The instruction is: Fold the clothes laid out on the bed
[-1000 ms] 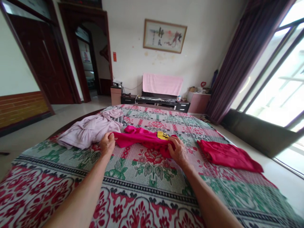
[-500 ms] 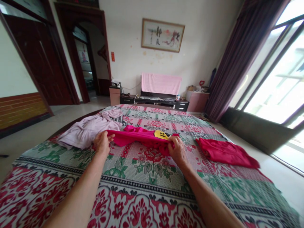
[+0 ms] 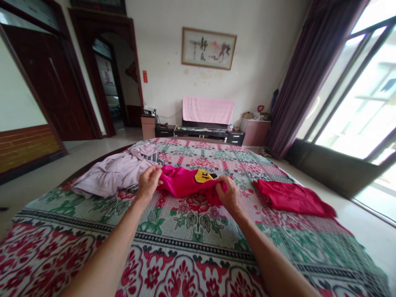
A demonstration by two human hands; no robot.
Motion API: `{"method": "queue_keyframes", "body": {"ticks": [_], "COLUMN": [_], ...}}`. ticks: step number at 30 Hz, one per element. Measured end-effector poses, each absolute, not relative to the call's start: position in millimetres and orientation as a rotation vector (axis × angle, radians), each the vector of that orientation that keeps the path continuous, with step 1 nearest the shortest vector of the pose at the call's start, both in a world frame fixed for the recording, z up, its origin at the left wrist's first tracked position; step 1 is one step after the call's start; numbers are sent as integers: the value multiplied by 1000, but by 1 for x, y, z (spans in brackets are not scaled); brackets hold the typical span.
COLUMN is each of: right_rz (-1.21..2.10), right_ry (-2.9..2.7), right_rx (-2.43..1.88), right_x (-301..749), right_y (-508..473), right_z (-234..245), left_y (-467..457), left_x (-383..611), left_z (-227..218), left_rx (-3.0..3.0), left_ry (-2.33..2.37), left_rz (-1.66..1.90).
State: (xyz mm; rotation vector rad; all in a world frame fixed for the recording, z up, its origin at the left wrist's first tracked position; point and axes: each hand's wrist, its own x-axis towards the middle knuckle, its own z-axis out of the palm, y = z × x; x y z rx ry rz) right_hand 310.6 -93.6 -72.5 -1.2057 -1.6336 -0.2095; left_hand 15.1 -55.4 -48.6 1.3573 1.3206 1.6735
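A bright pink garment [image 3: 177, 183] with a yellow and black print stretches between my two hands, low over the patterned cloth. At its left end my left hand [image 3: 149, 181] pinches the fabric. My right hand [image 3: 228, 193] grips the other end, just right of the yellow patch, fingers closed on the cloth. Part of the garment hangs bunched below the print. Its exact kind cannot be made out. Left of my left hand lies a crumpled pale lilac garment [image 3: 114, 173]. A folded red garment [image 3: 293, 198] rests to the right, apart from my right hand.
Under everything spreads a red, green and white floral cloth [image 3: 198, 237] on a broad surface with a rounded far edge. Beyond it stand a low black cabinet [image 3: 201, 134] and a pink cloth [image 3: 208, 109] draped over a screen. Dark curtains [image 3: 287, 82] hang by the window.
My left hand has moved right, toward my right hand, with its end of the pink garment. The fabric has gone from taut to slack, and more of it shows. My right hand stays nearly in place.
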Motion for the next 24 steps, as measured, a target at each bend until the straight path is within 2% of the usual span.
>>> {"method": "queue_keyframes", "body": {"ticks": [4,7,14,20,24], "right_rz": [-175,-116,-57,-137,14], "right_ry": [-1693,-1753,-1850,-1478,-1596], "right_rx": [-1167,-1123,-1141,-1470,-1566], "right_x": [298,286,279,327,352], "right_y": [-99,-106,-108,-90,-84], "right_z": [-67,-61,-59,-60,-71], "left_y": [-74,-82,-77,-63,-58], "left_x": [54,76,75,34,15], "left_z": [-53,-61,-69,-73,-80], "left_rx": [2054,2342,2437,2427,2435], "left_ry": [1268,1238,1266,1628,1804], "left_rz": [1349,1220,1039,786,639]}}
